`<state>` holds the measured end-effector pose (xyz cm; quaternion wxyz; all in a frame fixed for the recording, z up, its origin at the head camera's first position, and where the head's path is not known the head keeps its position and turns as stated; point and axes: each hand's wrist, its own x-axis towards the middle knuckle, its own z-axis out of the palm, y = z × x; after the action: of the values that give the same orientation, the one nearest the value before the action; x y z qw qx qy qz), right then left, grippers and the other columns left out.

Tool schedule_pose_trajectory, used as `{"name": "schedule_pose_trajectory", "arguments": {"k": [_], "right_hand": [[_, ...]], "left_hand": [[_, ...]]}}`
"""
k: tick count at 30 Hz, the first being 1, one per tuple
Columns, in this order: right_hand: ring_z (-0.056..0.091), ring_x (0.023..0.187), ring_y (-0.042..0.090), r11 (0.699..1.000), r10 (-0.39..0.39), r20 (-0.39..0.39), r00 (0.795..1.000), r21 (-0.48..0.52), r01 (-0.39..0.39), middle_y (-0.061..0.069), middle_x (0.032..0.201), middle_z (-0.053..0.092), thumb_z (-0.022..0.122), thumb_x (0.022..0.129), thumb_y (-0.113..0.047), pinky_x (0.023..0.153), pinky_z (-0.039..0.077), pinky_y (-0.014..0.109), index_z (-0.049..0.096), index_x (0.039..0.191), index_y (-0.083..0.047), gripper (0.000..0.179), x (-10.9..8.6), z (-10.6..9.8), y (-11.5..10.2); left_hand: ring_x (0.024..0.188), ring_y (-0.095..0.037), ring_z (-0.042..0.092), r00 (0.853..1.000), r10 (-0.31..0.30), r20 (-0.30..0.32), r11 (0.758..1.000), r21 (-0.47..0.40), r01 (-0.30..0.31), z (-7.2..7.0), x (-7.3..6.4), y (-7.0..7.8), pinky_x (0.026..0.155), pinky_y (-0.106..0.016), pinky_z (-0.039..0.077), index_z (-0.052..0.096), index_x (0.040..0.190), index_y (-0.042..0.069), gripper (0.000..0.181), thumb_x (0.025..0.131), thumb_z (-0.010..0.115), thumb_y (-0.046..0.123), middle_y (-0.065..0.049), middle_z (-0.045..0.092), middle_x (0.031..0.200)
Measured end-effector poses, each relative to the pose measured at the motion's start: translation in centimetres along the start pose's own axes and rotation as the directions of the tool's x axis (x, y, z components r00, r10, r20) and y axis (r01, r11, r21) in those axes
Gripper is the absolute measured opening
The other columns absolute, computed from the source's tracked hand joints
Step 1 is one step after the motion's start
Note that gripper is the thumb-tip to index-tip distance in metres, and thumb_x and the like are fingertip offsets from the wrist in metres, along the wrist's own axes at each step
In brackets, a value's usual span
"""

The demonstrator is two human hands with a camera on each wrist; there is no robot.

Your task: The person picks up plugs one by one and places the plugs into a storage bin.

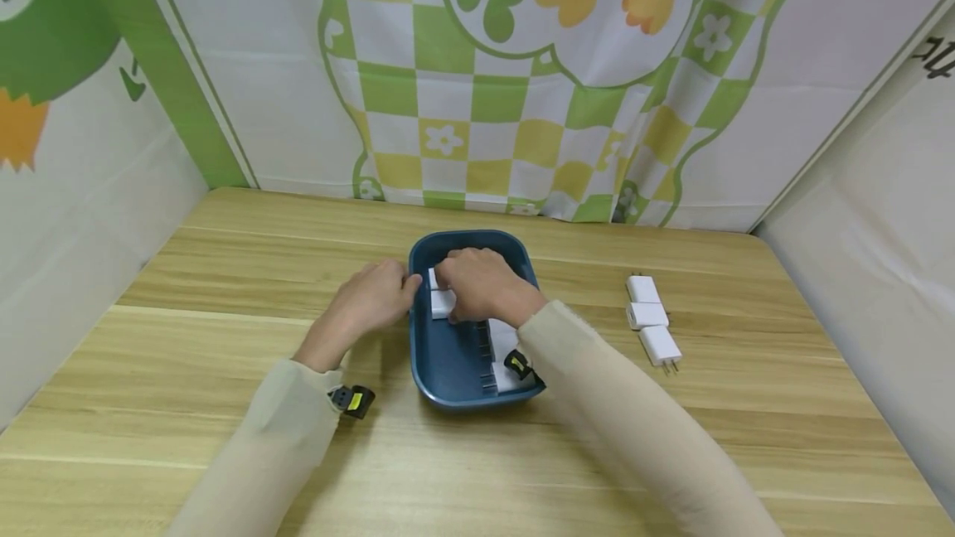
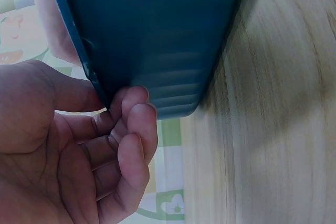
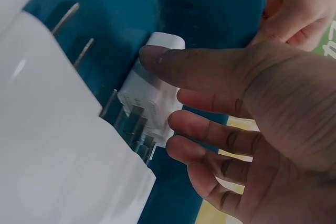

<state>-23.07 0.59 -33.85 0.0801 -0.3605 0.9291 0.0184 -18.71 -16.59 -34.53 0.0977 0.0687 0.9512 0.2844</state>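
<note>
A dark blue plastic bin [image 1: 462,404] stands in the middle of the table, with white plug-in chargers inside. My left hand [image 1: 369,297] pinches the bin's left rim; in the left wrist view the thumb is at the rim and curled fingers are against the outer wall. My right hand [image 1: 485,280] reaches into the far part of the bin. In the right wrist view its thumb lies on a white charger [image 3: 140,90], with fingertips at the other side. Another charger [image 1: 442,305] shows beside that hand. More chargers [image 1: 503,340] line the right side, prongs pointing left, partly hidden by the right wrist.
Three white chargers [image 1: 647,315] lie in a short column on the wooden table [image 1: 246,272] to the right of the bin. A checkered green and yellow curtain [image 1: 477,106] hangs behind the table. White cloth walls stand at both sides.
</note>
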Motion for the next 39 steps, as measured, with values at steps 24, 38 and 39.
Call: {"name": "schedule_pose_trajectory", "arguments": {"k": [24,38,39], "right_hand": [[0.060,0.100,0.020,0.996,0.016,-0.082,0.997,0.091,-0.009,0.004,0.116,0.064,0.082,0.086,-0.035,0.085,0.050,0.038,0.067,0.126,-0.011,0.049,-3.5,-3.5,1.2],[0.060,0.098,0.020,0.986,0.009,-0.146,0.989,0.163,0.015,0.004,0.116,0.063,0.082,0.088,-0.033,0.083,0.050,0.038,0.067,0.125,-0.012,0.045,-6.2,-3.8,2.0],[0.060,0.099,0.020,0.986,0.011,-0.148,0.989,0.169,0.015,0.004,0.115,0.063,0.082,0.088,-0.033,0.083,0.050,0.038,0.067,0.125,-0.012,0.045,-6.5,-3.8,2.1]], "left_hand": [[0.052,-0.016,0.047,1.000,-0.007,-0.002,1.000,0.014,0.007,-0.1,0.0,0.1,0.049,-0.028,0.035,0.057,0.073,0.008,0.040,0.108,0.044,0.023,-0.003,0.051,0.062],[0.053,-0.017,0.048,1.000,-0.004,-0.025,1.000,0.024,0.005,0.0,0.0,0.1,0.050,-0.029,0.036,0.056,0.070,0.009,0.042,0.107,0.045,0.023,-0.003,0.051,0.062],[0.053,-0.017,0.048,1.000,0.000,-0.026,1.000,0.027,0.001,0.0,0.0,0.1,0.050,-0.029,0.037,0.056,0.069,0.009,0.042,0.108,0.045,0.023,-0.004,0.051,0.062]]}}
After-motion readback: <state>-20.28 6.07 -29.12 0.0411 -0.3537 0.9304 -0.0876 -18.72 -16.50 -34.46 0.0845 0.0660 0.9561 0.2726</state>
